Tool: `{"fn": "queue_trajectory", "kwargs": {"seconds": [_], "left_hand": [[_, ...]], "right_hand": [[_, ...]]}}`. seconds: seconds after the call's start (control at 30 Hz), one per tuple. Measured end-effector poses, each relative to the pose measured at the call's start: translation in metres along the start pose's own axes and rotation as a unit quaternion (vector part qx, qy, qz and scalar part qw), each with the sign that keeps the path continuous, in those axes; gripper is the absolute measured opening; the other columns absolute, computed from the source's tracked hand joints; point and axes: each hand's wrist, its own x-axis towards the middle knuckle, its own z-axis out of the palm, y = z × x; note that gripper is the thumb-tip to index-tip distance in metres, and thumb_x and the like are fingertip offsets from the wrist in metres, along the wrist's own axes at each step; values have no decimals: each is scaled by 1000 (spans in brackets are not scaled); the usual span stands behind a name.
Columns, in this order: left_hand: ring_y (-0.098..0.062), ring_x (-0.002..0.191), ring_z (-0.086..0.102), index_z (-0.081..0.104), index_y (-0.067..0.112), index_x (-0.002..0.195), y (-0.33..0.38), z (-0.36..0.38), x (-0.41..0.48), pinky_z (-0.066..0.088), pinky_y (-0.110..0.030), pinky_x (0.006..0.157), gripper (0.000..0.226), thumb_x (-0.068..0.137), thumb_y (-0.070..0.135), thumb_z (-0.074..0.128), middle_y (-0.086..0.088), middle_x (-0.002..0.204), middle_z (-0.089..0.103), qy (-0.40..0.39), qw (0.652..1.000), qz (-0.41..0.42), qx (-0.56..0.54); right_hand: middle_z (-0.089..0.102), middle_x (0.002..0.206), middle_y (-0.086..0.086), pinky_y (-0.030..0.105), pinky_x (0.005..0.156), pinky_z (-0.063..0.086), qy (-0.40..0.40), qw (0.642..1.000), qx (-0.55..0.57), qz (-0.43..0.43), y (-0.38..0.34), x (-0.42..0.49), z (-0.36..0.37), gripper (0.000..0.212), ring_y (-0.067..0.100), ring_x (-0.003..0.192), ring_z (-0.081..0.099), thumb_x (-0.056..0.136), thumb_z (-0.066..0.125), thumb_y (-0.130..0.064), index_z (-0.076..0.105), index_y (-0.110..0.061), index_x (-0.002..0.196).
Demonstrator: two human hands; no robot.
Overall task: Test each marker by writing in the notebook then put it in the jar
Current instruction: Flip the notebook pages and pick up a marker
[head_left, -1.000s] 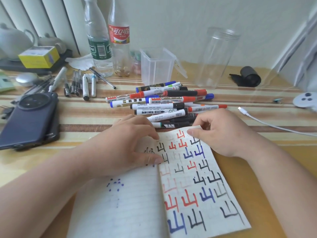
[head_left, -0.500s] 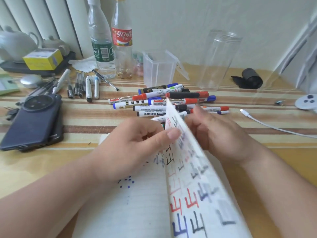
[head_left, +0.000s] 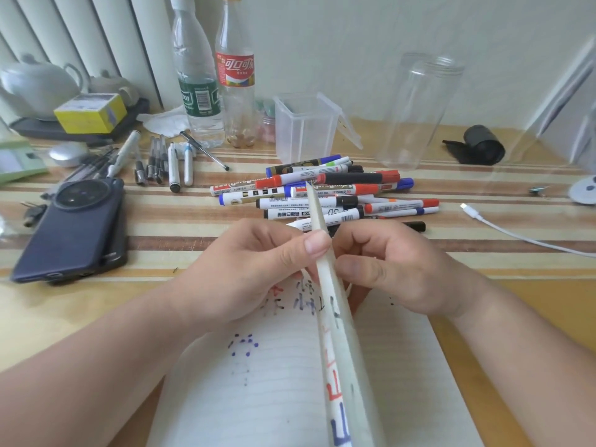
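Right now both hands are on the open white lined paper notebook (head_left: 258, 398) at six o'clock on the striped wooden desk (head_left: 180, 221), with one written-on page (head_left: 335, 333) standing on edge between them. The left hand (head_left: 245, 272) holds that page: its thumb lies pressed on the page's left face near the top, and the other fingers are curled in below. The right hand (head_left: 400, 269) sits against the opposite face with its fingers (head_left: 364, 243) curled. Whether they pinch the paper or only back it, I cannot tell. Neither hand holds a marker.

The heap of whiteboard markers (head_left: 322, 198) lies at twelve o'clock from the fingers, just beyond the knuckles. Their long axes run roughly from nine to three across the desk. Both hands are near it. The right looks slightly closer, since the heap spreads toward three o'clock. The pick is probably a short forward reach, with the fingers closing across a barrel rather than along it.

The markers have white printed barrels with red, blue or black caps, all capped as far as I can see. The tall clear plastic cylinder jar (head_left: 419, 111) stands upright at one o'clock beyond the heap. It is open-topped and seemingly empty, and it is on the right hand's side.
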Motion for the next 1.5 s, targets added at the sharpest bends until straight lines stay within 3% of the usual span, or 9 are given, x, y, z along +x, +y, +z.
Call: {"fn": "queue_trajectory", "kwargs": {"seconds": [0.1, 0.27, 0.4, 0.53, 0.63, 0.8, 1.13, 1.33, 1.5], "left_hand": [[-66, 79, 50, 71, -7, 86, -1, 1, 0, 40, -76, 79, 74, 80, 67, 70, -53, 87, 48, 8, 1000, -24, 0], [-39, 80, 52, 73, 7, 78, 1, 1, 0, 37, -52, 78, 49, 75, 56, 80, -44, 86, 58, 48, 998, 2, -35], [-28, 76, 67, 76, 15, 73, 0, -1, 1, 51, -36, 74, 26, 79, 41, 77, -15, 83, 74, 58, 998, 18, -20], [-34, 77, 73, 79, 12, 74, 5, -4, -1, 58, -38, 72, 23, 82, 33, 78, -17, 85, 76, 48, 999, 8, 8], [-22, 60, 63, 73, 15, 62, 15, -19, -8, 51, -34, 60, 22, 71, 35, 80, -13, 67, 71, 73, 988, -27, 132], [-6, 43, 45, 67, 23, 55, 45, -54, -14, 39, -20, 45, 19, 71, 32, 74, 0, 51, 59, 56, 841, -161, 514], [-3, 67, 53, 53, 29, 72, 41, -44, -21, 50, -26, 62, 20, 73, 44, 67, 11, 70, 58, 0, 711, -185, 678], [9, 115, 40, 64, 45, 98, 36, -19, -24, 33, -10, 94, 23, 79, 33, 63, 32, 123, 49, -167, 778, 58, 603], [5, 115, 45, 58, 35, 90, 10, -5, -19, 42, -26, 98, 43, 64, 70, 64, 24, 115, 53, -195, 806, 73, 554]], "right_hand": [[72, 86, 10, 42, 61, 60, -1, 1000, 4, 2, -1, -1, 0, 63, 31, 75, 72, 65, 82, -63, 65, -7, 89], [70, 93, 26, 43, 61, 60, 19, 1000, 16, 1, -3, -2, -7, 83, 38, 80, 71, 67, 77, -69, 63, 6, 99], [68, 83, 22, 47, 59, 57, 38, 999, 35, -4, -4, -4, -14, 63, 38, 74, 68, 64, 73, -78, 73, -17, 81], [58, 86, 33, 47, 70, 46, 146, 989, 18, -17, 1, -3, -30, 93, 36, 77, 58, 57, 75, -81, 59, 4, 88], [61, 86, 18, 45, 69, 41, 225, 974, -21, -33, 0, -9, -44, 76, 29, 79, 54, 63, 78, -72, 60, -5, 94], [67, 99, -8, 41, 89, 52, 167, 938, -303, -6, 5, -16, -40, 44, 14, 94, 64, 76, 85, -25, 64, -33, 113], [56, 88, -10, 28, 69, 49, 16, 888, -451, 89, 2, -4, -9, 64, 5, 72, 51, 69, 80, -61, 54, -52, 128], [51, 97, -23, 25, 83, 46, -20, 847, -527, 69, 1, -2, -4, 57, -1, 96, 50, 79, 64, -69, 48, -57, 132], [43, 96, -28, 17, 75, 35, 7, 867, -494, 57, 8, 1, -10, 55, -5, 95, 49, 79, 67, -68, 58, -50, 130]]}}
